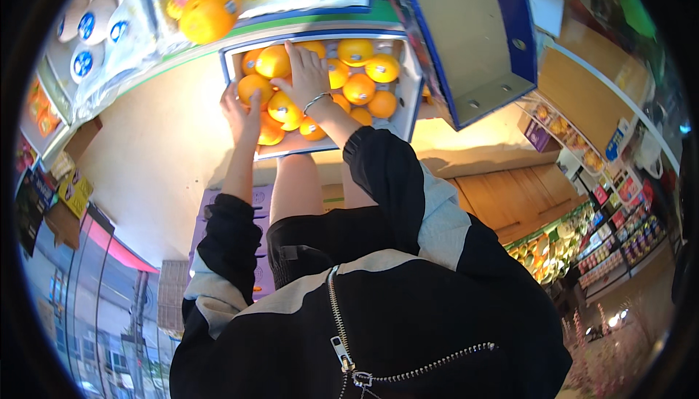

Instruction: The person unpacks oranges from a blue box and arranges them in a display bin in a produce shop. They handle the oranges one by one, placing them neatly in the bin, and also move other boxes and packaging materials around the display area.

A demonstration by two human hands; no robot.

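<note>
An open cardboard box (410,90) with a white inside and a blue rim holds many oranges, several bearing small stickers. At its left wall is my left hand (240,115), its thumb on an orange (252,85) and its fingers by the wall; whether it grips the fruit or the wall is unclear. My right hand (307,77), with a bracelet at the wrist, reaches over the fruit. Its thumb and index finger lie against another orange (272,61) near the box's upper left; its other fingers extend over the oranges beside it.
Above the box, a large orange fruit (208,15) sits on a display shelf beside wrapped fruit (87,27). An empty blue-edged box (469,38) leans at the right. Purple boxes (263,268) stand below, left of my legs. Stocked shelves (622,246) are at the far right.
</note>
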